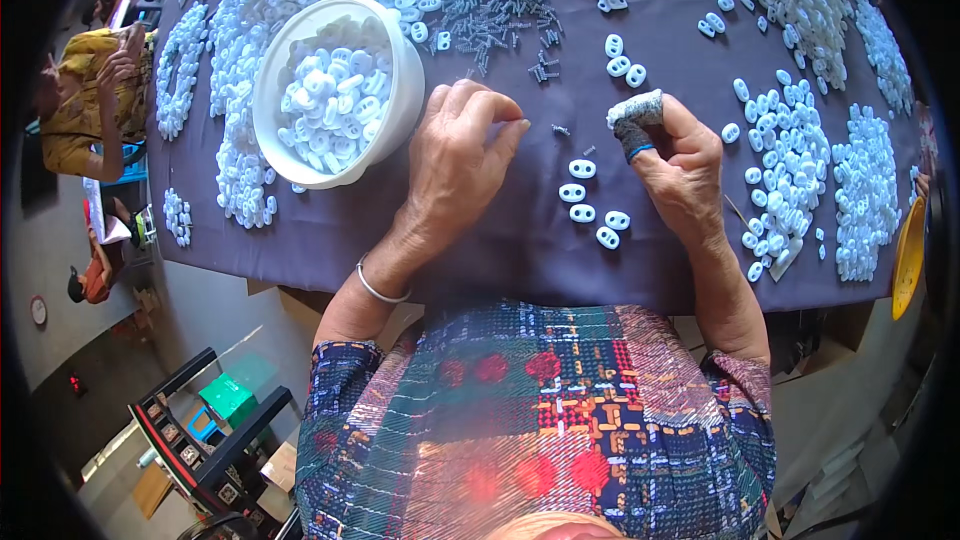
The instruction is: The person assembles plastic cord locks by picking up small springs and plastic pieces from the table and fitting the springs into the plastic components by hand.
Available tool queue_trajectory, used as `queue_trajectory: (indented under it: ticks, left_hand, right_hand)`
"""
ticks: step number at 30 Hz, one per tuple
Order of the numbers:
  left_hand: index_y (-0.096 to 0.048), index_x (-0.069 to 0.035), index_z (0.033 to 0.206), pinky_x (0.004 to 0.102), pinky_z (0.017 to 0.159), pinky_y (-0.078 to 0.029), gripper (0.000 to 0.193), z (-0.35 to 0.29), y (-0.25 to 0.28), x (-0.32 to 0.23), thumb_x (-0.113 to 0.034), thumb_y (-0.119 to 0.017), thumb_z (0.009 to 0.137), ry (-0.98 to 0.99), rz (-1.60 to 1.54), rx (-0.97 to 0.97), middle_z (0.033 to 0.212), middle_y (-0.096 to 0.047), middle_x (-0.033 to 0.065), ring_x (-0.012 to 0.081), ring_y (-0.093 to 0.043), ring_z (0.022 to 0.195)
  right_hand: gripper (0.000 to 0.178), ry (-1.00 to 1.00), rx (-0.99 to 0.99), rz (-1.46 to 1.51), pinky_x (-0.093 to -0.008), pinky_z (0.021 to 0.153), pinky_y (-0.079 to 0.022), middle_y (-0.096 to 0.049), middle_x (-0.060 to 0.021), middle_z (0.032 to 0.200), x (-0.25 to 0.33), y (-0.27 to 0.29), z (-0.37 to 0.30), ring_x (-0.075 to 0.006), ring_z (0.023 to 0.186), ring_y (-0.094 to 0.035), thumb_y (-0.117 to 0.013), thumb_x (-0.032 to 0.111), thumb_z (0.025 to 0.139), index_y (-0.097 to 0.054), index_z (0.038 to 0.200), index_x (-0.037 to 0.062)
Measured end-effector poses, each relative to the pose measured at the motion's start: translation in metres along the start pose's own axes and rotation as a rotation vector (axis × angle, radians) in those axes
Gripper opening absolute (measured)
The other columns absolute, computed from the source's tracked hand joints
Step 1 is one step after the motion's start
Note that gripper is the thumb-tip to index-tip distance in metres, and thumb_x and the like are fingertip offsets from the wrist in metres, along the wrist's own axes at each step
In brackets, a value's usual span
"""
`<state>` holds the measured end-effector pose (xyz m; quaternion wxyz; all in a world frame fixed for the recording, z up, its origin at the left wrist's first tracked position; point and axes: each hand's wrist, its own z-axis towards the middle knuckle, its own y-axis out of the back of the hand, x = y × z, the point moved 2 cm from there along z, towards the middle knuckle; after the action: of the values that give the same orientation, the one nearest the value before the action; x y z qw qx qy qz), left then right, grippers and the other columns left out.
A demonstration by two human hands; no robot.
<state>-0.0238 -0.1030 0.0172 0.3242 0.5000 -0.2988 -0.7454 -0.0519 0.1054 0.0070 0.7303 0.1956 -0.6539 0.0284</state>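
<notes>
My left hand is over the dark cloth, right of a white plastic bowl. Its thumb and forefinger pinch together; anything between them is too small to tell. Across from it, my right hand also pinches, with white wrapping on the forefinger and a dark, blue-banded cover on the thumb. What it grips is hidden. Two small screws lie between the hands. Below them are several white oval two-hole plastic pieces. More such pieces lie just beyond my right hand.
Loose screws are heaped past my left hand. White pieces fill the bowl, and large piles surround it. Further heaps spread along the right, with a yellow basin at the table edge. People sit at far left.
</notes>
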Motion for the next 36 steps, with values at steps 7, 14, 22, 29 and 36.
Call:
queue_trajectory:
  ticks: [7,14,22,29,36]
  left_hand:
    - [-0.061,-0.004,0.081,0.0347,0.069,-0.044,0.014,0.008,-0.007,-0.011,-0.005,-0.07,0.07,-0.069,-0.055,0.102,0.082,-0.057,0.007,0.0243,-0.054,0.08]
    - [-0.061,-0.004,0.081,0.0349,0.069,-0.044,0.011,0.011,-0.012,-0.008,-0.004,-0.067,0.072,-0.085,-0.048,0.164,0.082,-0.056,0.0081,0.0253,-0.054,0.08]
    - [-0.055,-0.001,0.091,0.0221,0.06,-0.042,0.016,0.002,0.001,-0.011,0.005,-0.063,0.078,0.007,-0.299,0.074,0.086,-0.059,0.0051,0.0094,-0.053,0.07]
    - [-0.053,-0.004,0.099,0.0249,0.061,-0.046,0.029,-0.006,-0.001,-0.007,0.005,-0.066,0.075,0.174,-0.591,-0.025,0.086,-0.06,0.0063,0.012,-0.058,0.074]
    - [-0.06,-0.005,0.09,0.0276,0.065,-0.045,0.023,-0.005,0.01,-0.004,0.002,-0.07,0.07,0.04,-0.213,-0.135,0.085,-0.06,0.0049,0.0167,-0.056,0.081]
  right_hand:
    - [0.019,-0.004,0.004,-0.006,-0.0202,0.078,-0.045,-0.062,-0.0014,0.088,0.001,0.001,0.002,-0.0064,0.085,-0.058,-0.056,-0.008,0.077,-0.06,0.094,-0.0018]
    - [0.019,-0.001,0.012,0.012,-0.0205,0.079,-0.046,-0.062,-0.0019,0.088,-0.001,0.001,0.0,-0.0065,0.086,-0.058,-0.056,-0.009,0.077,-0.06,0.094,-0.0026]
    - [0.019,-0.015,0.017,0.009,-0.0208,0.08,-0.046,-0.062,-0.0021,0.089,-0.002,0.0,0.0,-0.007,0.086,-0.058,-0.057,-0.009,0.077,-0.06,0.095,-0.0029]
    - [0.019,-0.01,0.021,0.012,-0.0209,0.081,-0.046,-0.062,-0.0021,0.09,-0.003,0.001,0.001,-0.007,0.087,-0.058,-0.057,-0.009,0.077,-0.059,0.096,-0.0027]
    - [0.019,0.005,0.019,0.009,-0.021,0.082,-0.045,-0.063,-0.0021,0.09,-0.004,0.003,0.0,-0.0069,0.087,-0.058,-0.056,-0.008,0.078,-0.059,0.096,-0.0029]
